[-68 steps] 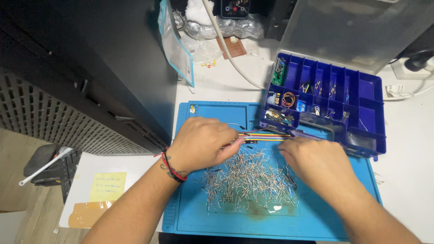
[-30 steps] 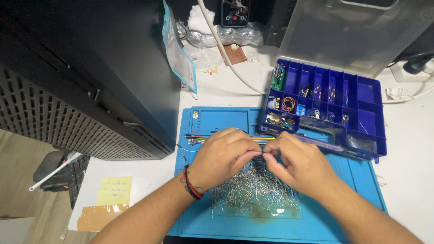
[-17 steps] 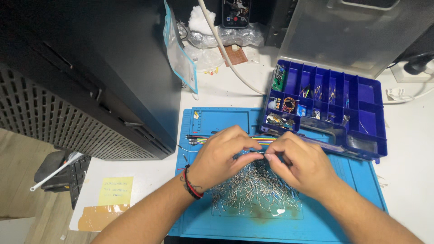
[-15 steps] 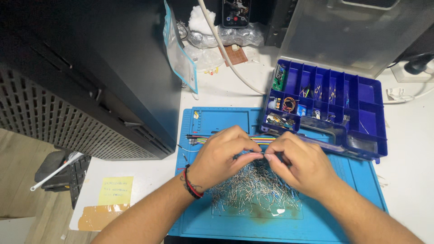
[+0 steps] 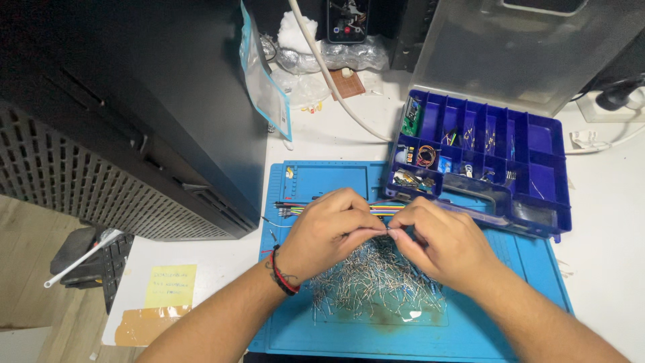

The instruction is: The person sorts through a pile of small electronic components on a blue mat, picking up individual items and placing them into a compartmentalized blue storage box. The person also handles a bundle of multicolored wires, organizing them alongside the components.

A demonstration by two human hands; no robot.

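My left hand (image 5: 329, 232) and my right hand (image 5: 440, 242) meet fingertip to fingertip above a pile of small silvery metal pins (image 5: 373, 279) on a blue work mat (image 5: 322, 178). Both pinch one thin pin (image 5: 388, 230) between thumb and forefinger, holding it level just over the heap. A red and black band circles my left wrist. A flat bundle of coloured jumper wires (image 5: 295, 207) lies across the mat just behind my knuckles, partly hidden by my left hand.
A blue compartment box (image 5: 537, 138) with small electronic parts stands open at the back right, its clear lid (image 5: 517, 47) upright. A black computer case (image 5: 134, 114) fills the left. A white cable (image 5: 329, 74), plastic bags and a yellow note (image 5: 168, 286) lie around.
Earlier my hands were apart, left on the jumper wires and right over the pins. They have come together over the heap and pinch a single pin; in the last second they barely move.
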